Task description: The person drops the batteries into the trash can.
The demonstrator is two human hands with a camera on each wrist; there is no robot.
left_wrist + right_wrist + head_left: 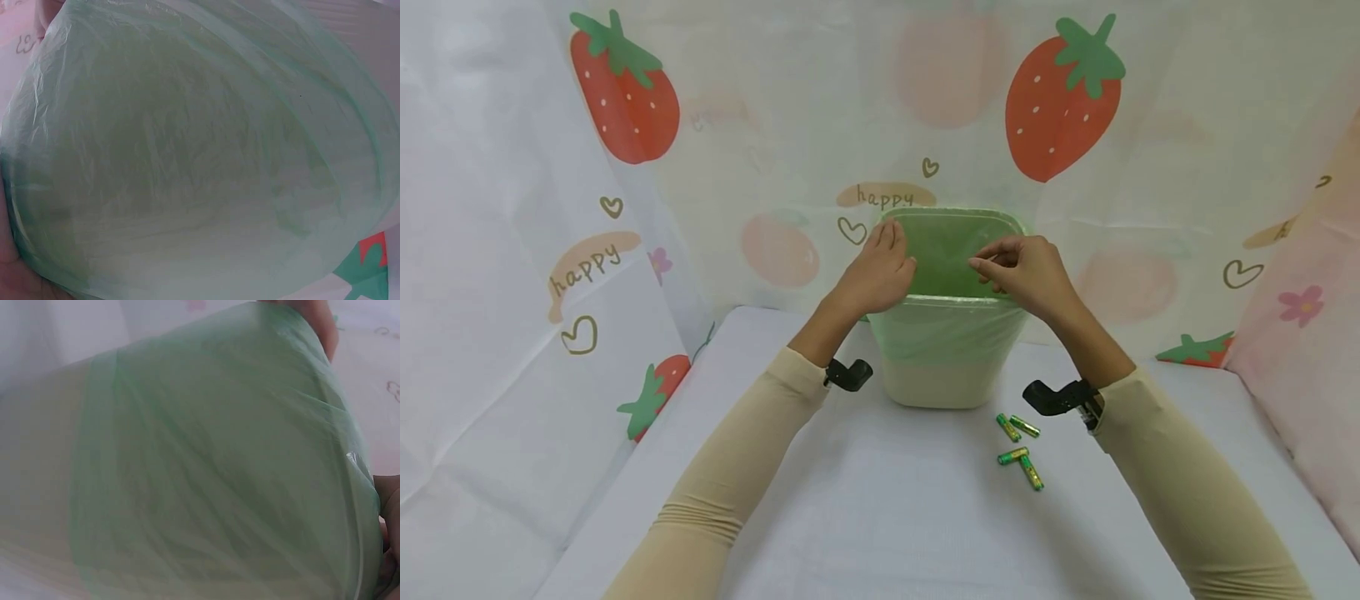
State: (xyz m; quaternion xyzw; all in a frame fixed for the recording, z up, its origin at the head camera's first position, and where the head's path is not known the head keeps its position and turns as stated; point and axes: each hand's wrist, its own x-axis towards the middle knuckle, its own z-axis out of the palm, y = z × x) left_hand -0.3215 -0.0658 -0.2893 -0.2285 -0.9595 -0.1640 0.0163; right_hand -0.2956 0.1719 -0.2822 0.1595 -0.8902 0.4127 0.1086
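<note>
A pale waste bin (936, 375) stands upright, lined with a thin green plastic bag (951, 325) that folds over its rim and hangs down outside. My left hand (880, 268) rests at the left side of the rim, fingers extended toward the back corner. Over the right side of the opening is my right hand (1026, 271), its fingers bent and thumb near the index fingertip. I cannot tell whether it pinches the film. The bag (187, 156) fills the left wrist view, with part of my left hand (25, 278) at lower left. In the right wrist view, my right hand (390, 544) shows beside the bag's edge.
Several green batteries (1020, 450) lie on the white tabletop (880, 508), in front of the bin and to its right. A strawberry-patterned cloth (797, 108) hangs right behind the bin, and printed cloth also closes off both sides.
</note>
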